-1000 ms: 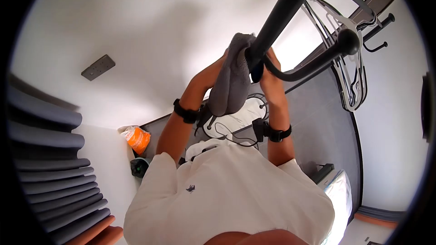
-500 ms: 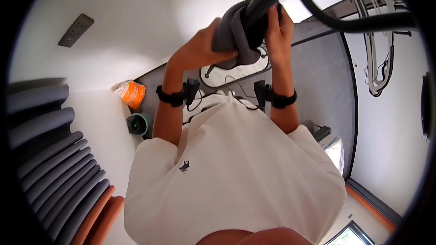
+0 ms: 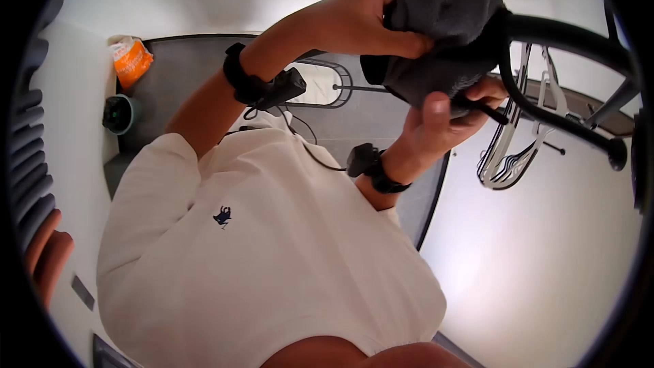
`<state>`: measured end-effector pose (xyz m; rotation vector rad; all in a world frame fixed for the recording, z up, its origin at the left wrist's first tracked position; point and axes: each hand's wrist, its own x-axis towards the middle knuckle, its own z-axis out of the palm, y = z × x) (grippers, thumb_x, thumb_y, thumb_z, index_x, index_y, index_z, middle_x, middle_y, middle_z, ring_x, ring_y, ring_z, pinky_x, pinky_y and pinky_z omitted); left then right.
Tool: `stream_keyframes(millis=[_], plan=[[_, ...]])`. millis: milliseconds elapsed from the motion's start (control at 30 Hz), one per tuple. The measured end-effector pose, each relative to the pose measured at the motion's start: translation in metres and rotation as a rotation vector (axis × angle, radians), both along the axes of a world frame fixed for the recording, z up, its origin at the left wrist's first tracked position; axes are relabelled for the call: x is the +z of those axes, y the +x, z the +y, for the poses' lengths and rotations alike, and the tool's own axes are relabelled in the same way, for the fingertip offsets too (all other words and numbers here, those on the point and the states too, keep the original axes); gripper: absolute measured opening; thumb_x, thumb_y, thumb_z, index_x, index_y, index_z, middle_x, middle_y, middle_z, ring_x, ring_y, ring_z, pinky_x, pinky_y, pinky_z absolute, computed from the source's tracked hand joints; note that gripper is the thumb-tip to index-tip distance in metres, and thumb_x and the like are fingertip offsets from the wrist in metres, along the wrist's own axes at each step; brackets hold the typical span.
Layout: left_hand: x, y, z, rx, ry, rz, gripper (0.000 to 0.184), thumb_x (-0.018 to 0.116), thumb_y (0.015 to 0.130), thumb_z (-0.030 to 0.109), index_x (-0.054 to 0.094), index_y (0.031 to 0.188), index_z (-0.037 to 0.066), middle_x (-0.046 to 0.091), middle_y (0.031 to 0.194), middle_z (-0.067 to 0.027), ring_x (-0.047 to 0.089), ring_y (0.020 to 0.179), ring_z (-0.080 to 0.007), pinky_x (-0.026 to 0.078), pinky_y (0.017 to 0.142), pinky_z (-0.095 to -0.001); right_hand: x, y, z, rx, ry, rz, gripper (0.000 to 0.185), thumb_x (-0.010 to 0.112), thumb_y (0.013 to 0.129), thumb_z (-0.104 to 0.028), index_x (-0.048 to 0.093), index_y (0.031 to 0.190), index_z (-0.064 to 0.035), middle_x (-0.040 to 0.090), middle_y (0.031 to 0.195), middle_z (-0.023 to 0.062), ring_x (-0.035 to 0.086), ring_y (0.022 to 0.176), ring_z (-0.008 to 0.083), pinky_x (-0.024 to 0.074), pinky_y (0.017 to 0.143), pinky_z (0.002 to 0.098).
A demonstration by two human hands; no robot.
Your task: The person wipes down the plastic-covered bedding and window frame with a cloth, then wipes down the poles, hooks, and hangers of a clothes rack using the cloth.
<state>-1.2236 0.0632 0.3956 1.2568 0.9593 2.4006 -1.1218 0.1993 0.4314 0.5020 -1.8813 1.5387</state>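
Observation:
A dark grey fluffy cloth [image 3: 446,17] is bunched around the black metal rack [image 3: 569,31] at the upper right. My left hand [image 3: 385,13] grips the cloth's left side, fingers curled over the top and thumb below. Under the cloth, my right hand [image 3: 449,119] holds its lower part, with the thumb raised and the fingers partly hidden behind the cloth and a black hook. Both wrists wear black straps with small devices.
Several hangers [image 3: 511,157] hang from the rack at the right. An oval mirror [image 3: 317,82] lies low behind my arms. An orange and white bag [image 3: 131,61] and a bin [image 3: 121,114] are at the left. Grey curtain folds [image 3: 30,163] line the far left.
The view has turned toward the rack. My hands and the cloth now appear farther right, with my left hand above and my right hand below the cloth.

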Motion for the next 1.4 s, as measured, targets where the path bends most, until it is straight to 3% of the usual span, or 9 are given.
stream_keyframes(millis=[100, 233, 367, 567, 700, 800, 900, 1200, 1400], plan=[[-0.023, -0.009, 0.011, 0.36, -0.246, 0.152, 0.045, 0.065, 0.082, 0.011, 0.047, 0.123, 0.007, 0.057, 0.108, -0.0044, 0.058, 0.091, -0.0126, 0.05, 0.078, -0.0263, -0.018, -0.002, 0.013, 0.153, -0.062, -0.125, 0.047, 0.073, 0.074, -0.022, 0.038, 0.104, -0.0115, 0.052, 0.099, 0.0091, 0.055, 0.1, 0.0232, 0.05, 0.089, 0.0356], [-0.015, -0.001, 0.007, 0.302, -0.238, 0.145, 0.037, 0.062, 0.079, 0.002, 0.048, 0.114, 0.008, 0.057, 0.101, -0.0036, 0.057, 0.09, -0.0122, 0.047, 0.079, -0.0254, -0.027, 0.001, 0.032, 0.349, -0.277, -0.202, 0.037, 0.055, 0.075, -0.01, 0.037, 0.107, -0.0095, 0.056, 0.1, 0.0159, 0.058, 0.097, 0.0275, 0.0495, 0.093, 0.0419], [0.022, -0.014, 0.013, 0.106, 0.018, 0.417, 0.033, 0.063, 0.087, 0.008, 0.043, 0.114, 0.009, 0.052, 0.107, -0.009, 0.052, 0.094, -0.0166, 0.043, 0.081, -0.0318, -0.018, -0.012, 0.018, -0.102, -0.218, -0.074, 0.032, 0.049, 0.077, -0.007, 0.035, 0.106, -0.008, 0.054, 0.099, 0.015, 0.059, 0.093, 0.0234, 0.0552, 0.083, 0.0365], [-0.001, 0.0, 0.035, 0.12, 0.094, 0.025, 0.029, 0.064, 0.09, 0.009, 0.044, 0.112, 0.01, 0.051, 0.113, -0.0102, 0.052, 0.102, -0.0184, 0.041, 0.087, -0.0315, -0.033, -0.016, 0.005, -0.41, -0.233, -0.176, 0.031, 0.056, 0.088, 0.003, 0.032, 0.104, -0.0083, 0.055, 0.069, 0.0036, 0.059, 0.077, 0.0106, 0.0492, 0.082, 0.0249], [-0.018, 0.001, 0.049, 0.128, 0.148, 0.018, 0.046, 0.065, 0.087, 0.006, 0.04, 0.126, 0.009, 0.05, 0.116, -0.0101, 0.052, 0.108, -0.0218, 0.039, 0.094, -0.0348, -0.05, -0.016, 0.025, -0.529, -0.079, -0.179, 0.031, 0.058, 0.094, -0.009, 0.033, 0.111, -0.0064, 0.059, 0.095, 0.0113, 0.057, 0.092, 0.0132, 0.0452, 0.088, 0.0243], [-0.02, -0.01, 0.05, 0.11, 0.124, 0.044, 0.055, 0.059, 0.08, -0.006, 0.039, 0.13, 0.008, 0.054, 0.116, -0.011, 0.053, 0.108, -0.0234, 0.04, 0.097, -0.0378, -0.073, -0.02, 0.036, -0.286, -0.043, -0.166, 0.044, 0.044, 0.102, -0.026, 0.028, 0.135, -0.0025, 0.042, 0.13, 0.0124, 0.044, 0.116, 0.017, 0.0394, 0.097, 0.0293], [0.02, -0.012, 0.057, 0.227, -0.017, 0.196, 0.061, 0.039, 0.07, -0.018, 0.041, 0.127, 0.004, 0.056, 0.114, -0.0121, 0.053, 0.11, -0.0205, 0.041, 0.099, -0.0353, -0.074, -0.035, 0.012, -0.383, -0.184, -0.146, 0.04, 0.04, 0.103, -0.026, 0.03, 0.133, -0.002, 0.043, 0.127, 0.0098, 0.043, 0.114, 0.0162, 0.0373, 0.098, 0.0291], [0.044, -0.027, 0.08, 0.308, -0.01, 0.233, 0.044, 0.056, 0.082, -0.011, 0.043, 0.12, 0.004, 0.052, 0.114, -0.0095, 0.053, 0.103, -0.0147, 0.044, 0.091, -0.0273, -0.009, -0.049, 0.037, -0.304, -0.467, -0.136, 0.042, 0.064, 0.09, -0.018, 0.047, 0.124, 0.002, 0.06, 0.097, 0.0028, 0.056, 0.083, 0.0091, 0.0477, 0.073, 0.023], [-0.01, -0.033, 0.079, 0.443, -0.043, 0.367, 0.037, 0.059, 0.083, -0.01, 0.046, 0.115, 0.004, 0.056, 0.114, -0.0121, 0.056, 0.103, -0.0157, 0.045, 0.091, -0.0276, -0.043, -0.046, 0.046, -0.241, -0.265, -0.12, 0.04, 0.064, 0.091, -0.018, 0.048, 0.123, 0.0008, 0.06, 0.102, 0.0051, 0.056, 0.09, 0.011, 0.0479, 0.079, 0.0246]])
